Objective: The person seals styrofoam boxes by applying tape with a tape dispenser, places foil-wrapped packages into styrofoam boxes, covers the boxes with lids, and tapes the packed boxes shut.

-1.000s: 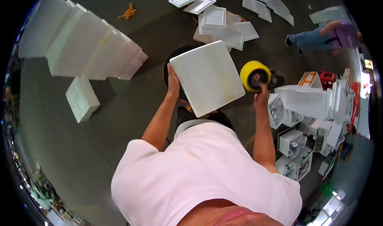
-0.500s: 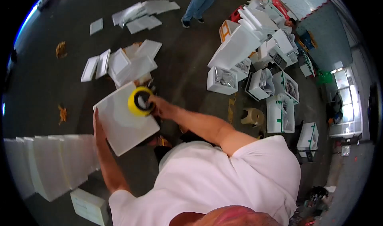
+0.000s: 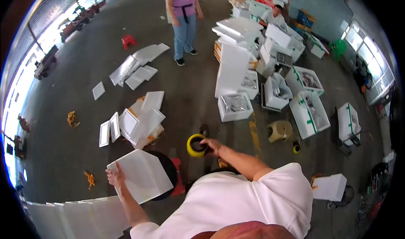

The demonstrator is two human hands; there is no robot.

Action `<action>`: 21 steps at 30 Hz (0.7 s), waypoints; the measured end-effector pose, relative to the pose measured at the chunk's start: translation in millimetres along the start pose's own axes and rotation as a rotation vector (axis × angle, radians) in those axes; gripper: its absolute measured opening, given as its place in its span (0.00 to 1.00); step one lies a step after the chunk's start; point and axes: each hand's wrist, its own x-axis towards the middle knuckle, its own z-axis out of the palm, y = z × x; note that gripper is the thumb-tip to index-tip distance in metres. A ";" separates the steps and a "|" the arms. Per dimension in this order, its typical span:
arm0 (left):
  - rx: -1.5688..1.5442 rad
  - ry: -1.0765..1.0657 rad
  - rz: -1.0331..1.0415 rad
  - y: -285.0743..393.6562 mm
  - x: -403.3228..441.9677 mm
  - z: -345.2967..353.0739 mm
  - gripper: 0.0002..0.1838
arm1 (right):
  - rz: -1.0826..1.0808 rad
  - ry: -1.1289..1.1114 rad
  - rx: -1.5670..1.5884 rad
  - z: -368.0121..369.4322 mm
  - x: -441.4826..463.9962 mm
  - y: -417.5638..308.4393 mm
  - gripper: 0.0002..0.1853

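A white foam box [image 3: 145, 175] rests tilted on a round black surface [image 3: 168, 167] beside a red stand. My left hand [image 3: 116, 176] is on the box's left edge, its fingers spread over the corner. To the right of the box, my right hand [image 3: 212, 146] grips a tape dispenser with a large yellow roll [image 3: 195, 145], held apart from the box.
White lids [image 3: 141, 120] lie on the floor ahead, with more sheets behind. A person [image 3: 182, 19] stands at the back; another [image 3: 273, 17] is among foam boxes [image 3: 234, 108]. A beige stool [image 3: 280, 131] is at right, stacked white boxes [image 3: 84, 218] at lower left.
The tape dispenser has moved off the box to the right in my right hand. The box has turned and shows a side face. The view has swung, bringing the standing person fully into sight.
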 end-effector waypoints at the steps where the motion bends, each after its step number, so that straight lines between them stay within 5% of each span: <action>1: 0.022 -0.016 0.014 8.2 -5.4 -5.9 0.56 | -0.001 0.127 0.020 -26.2 -15.3 -15.6 0.19; 7: 0.060 -0.039 -0.020 50.7 -7.2 -1.0 0.61 | -0.157 0.520 0.244 -168.6 -113.1 -50.6 0.23; 10: 0.128 -0.079 0.032 76.2 -4.3 -3.7 0.55 | -0.233 0.550 0.296 -230.8 -127.6 -53.1 0.23; 12: 0.226 -0.044 0.120 79.4 -1.4 14.8 0.46 | -0.123 0.877 0.278 -229.6 -162.9 -59.8 0.22; 16: 0.167 -0.004 0.266 79.6 -17.6 21.3 0.39 | -0.125 0.738 0.298 -306.8 -168.1 -50.9 0.25; 19: 0.163 0.149 0.349 82.3 6.5 40.3 0.32 | -0.043 0.789 0.189 -304.0 -158.7 -80.4 0.24; 21: 0.134 0.043 0.413 94.6 -4.8 29.7 0.23 | -0.083 0.758 0.051 -294.0 -148.4 -97.0 0.25</action>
